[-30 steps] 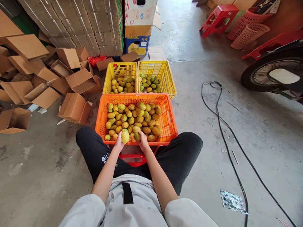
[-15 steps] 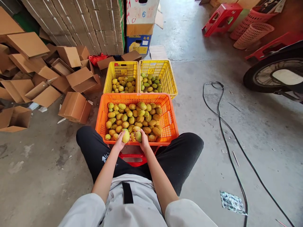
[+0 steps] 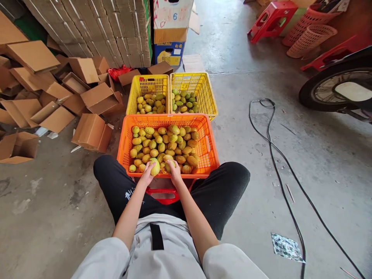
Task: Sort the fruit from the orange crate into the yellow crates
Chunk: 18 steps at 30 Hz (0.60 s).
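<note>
My left hand [image 3: 147,173] is wrapped round a pale yellow-green melon [image 3: 155,167] above the near edge of an orange plastic crate [image 3: 214,159]. Close beside it, my right hand [image 3: 175,173] grips a second, duller melon [image 3: 169,166], partly covered by the fingers. Several small oval melons [image 3: 161,147], yellow to green, lie in the orange crate just beyond both hands. Behind it stand a left yellow crate [image 3: 132,97] and a right yellow crate [image 3: 207,93], each with more melons at the bottom.
Empty cardboard boxes [image 3: 93,131] are heaped on the left, before a stack of flattened cartons [image 3: 87,31]. A black cable [image 3: 271,145] loops over the floor at right. Beyond it are a motorbike wheel [image 3: 322,91], a red stool [image 3: 273,19] and pink baskets [image 3: 310,38].
My right hand has turned its melon and shifted slightly left, nearer the left hand. The left hand keeps its melon almost in place. The view has shifted slightly.
</note>
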Available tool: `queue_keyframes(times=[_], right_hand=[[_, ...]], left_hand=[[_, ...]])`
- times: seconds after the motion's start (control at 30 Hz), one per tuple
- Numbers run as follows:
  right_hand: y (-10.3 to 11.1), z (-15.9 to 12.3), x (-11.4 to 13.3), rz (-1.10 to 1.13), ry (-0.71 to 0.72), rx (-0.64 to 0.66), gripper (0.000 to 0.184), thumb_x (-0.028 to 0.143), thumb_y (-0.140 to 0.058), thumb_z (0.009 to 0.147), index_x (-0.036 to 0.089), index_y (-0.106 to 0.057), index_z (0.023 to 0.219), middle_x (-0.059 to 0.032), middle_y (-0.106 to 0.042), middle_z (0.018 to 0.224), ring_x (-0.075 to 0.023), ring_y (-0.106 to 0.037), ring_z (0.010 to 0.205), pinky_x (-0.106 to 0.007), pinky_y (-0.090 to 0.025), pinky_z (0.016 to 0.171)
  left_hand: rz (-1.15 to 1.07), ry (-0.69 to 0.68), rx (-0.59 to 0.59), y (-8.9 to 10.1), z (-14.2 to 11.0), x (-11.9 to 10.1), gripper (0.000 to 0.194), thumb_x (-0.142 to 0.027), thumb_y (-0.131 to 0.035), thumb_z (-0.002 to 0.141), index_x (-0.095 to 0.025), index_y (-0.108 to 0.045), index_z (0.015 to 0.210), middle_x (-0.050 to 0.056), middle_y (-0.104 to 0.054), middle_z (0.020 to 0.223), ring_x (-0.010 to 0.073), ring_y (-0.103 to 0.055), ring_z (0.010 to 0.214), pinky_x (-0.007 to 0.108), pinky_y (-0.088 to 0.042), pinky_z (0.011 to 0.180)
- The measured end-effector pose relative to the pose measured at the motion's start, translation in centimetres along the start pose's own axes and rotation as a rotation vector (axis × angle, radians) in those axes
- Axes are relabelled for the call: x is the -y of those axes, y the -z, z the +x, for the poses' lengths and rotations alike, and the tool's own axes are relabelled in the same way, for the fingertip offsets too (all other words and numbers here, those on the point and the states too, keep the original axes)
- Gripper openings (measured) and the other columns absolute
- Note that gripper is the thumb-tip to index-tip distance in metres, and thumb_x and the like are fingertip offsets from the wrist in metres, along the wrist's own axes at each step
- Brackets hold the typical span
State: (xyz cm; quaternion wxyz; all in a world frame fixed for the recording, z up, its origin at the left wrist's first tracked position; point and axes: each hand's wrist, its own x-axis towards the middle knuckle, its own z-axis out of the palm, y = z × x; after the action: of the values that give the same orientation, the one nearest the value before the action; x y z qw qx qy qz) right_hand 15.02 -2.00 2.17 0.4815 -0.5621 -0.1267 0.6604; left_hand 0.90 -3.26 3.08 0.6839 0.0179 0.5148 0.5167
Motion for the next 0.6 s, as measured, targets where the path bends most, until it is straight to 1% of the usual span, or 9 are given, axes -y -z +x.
queue_keyframes(times=[0.13,0.23,0.33,0.43,0.53,0.6], right_hand=[[-0.1,0.3,0.1,0.042,-0.011,-0.045,0.027,0.045,-0.072,0.068,0.024,-0.063,0.082,0.0036,-0.066,0.076,-0.0173,-0.066,0.073,-0.026,-0.056,0.06],[-0.2,0.3,0.3,0.068,-0.055,-0.085,0.021,0.043,-0.066,0.07,0.024,-0.063,0.079,0.0025,-0.067,0.073,-0.0183,-0.067,0.073,-0.025,-0.054,0.057],[-0.2,-0.1,0.7,0.046,-0.067,-0.033,0.023,0.041,-0.064,0.071,0.023,-0.068,0.084,-0.0006,-0.071,0.079,-0.0198,-0.068,0.073,-0.025,-0.052,0.053],[-0.1,-0.6,1.1,0.005,-0.064,0.016,0.025,0.041,-0.065,0.071,0.022,-0.072,0.087,-0.0012,-0.072,0.082,-0.0192,-0.068,0.067,-0.026,-0.049,0.049],[0.0,-0.8,1.5,0.027,-0.078,0.007,0.025,0.041,-0.067,0.07,0.023,-0.071,0.087,0.0006,-0.069,0.076,-0.0184,-0.067,0.062,-0.026,-0.048,0.047],[-0.1,-0.8,1.6,0.055,-0.069,0.002,0.027,0.043,-0.071,0.07,0.023,-0.07,0.088,0.0015,-0.068,0.074,-0.0183,-0.068,0.062,-0.026,-0.049,0.049]], left_hand=[[-0.029,0.005,0.028,0.3,0.5,0.1,0.025,-0.019,-0.081,0.077,-0.019,-0.061,0.092,0.002,-0.071,0.091,0.0157,-0.069,0.08,0.034,-0.062,0.085],[-0.059,0.007,0.039,0.6,0.8,0.3,0.022,-0.021,-0.078,0.081,-0.017,-0.064,0.098,0.005,-0.071,0.095,0.0176,-0.07,0.084,0.036,-0.062,0.088],[-0.081,0.034,0.022,0.8,1.0,0.3,0.024,-0.028,-0.074,0.087,-0.015,-0.066,0.106,0.009,-0.072,0.101,0.0214,-0.071,0.09,0.04,-0.061,0.089],[-0.097,0.057,0.018,0.7,0.8,0.1,0.03,-0.033,-0.065,0.093,-0.016,-0.065,0.118,0.011,-0.073,0.107,0.0239,-0.072,0.096,0.042,-0.061,0.089],[-0.115,0.073,0.014,0.4,0.6,-0.2,0.032,-0.035,-0.056,0.099,-0.018,-0.064,0.125,0.01,-0.074,0.103,0.0247,-0.073,0.097,0.042,-0.062,0.089],[-0.119,0.089,-0.013,0.2,0.5,-0.4,0.034,-0.037,-0.053,0.1,-0.017,-0.064,0.126,0.011,-0.074,0.099,0.0252,-0.073,0.097,0.042,-0.062,0.087]])
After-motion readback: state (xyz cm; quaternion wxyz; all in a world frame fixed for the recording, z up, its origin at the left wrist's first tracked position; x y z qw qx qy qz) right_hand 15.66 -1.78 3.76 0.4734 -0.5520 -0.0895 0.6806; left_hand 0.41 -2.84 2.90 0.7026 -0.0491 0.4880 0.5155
